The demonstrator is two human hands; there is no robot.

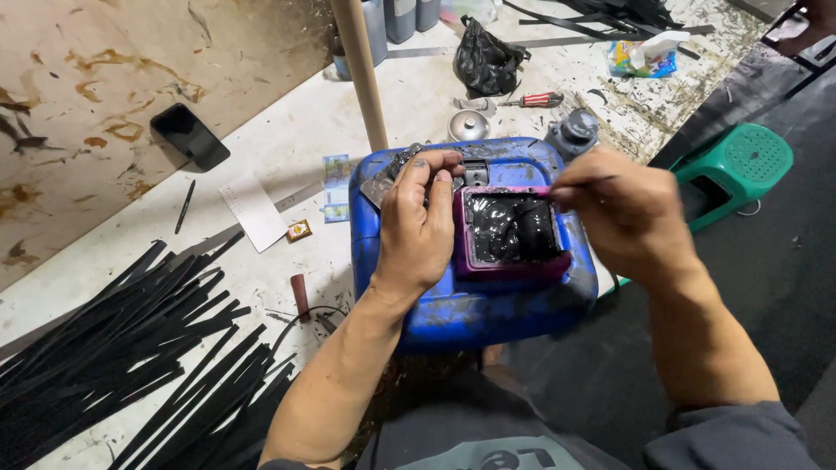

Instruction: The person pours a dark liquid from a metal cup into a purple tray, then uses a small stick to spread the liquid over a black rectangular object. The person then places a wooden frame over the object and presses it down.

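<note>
While the left hand [418, 228] lies curled on a blue plastic jerrycan [475, 300], fingertips pinching a small dark strip [402, 164], the right hand [623, 213] pinches a thin stick [585, 182] over a purple tray of black paste [512, 231]. Black strips [131, 348] lie left on the white table [287, 130].

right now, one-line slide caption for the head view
Left hand steadies a blue jerrycan while the right hand works a thin stick in a purple tray of black paste.
</note>
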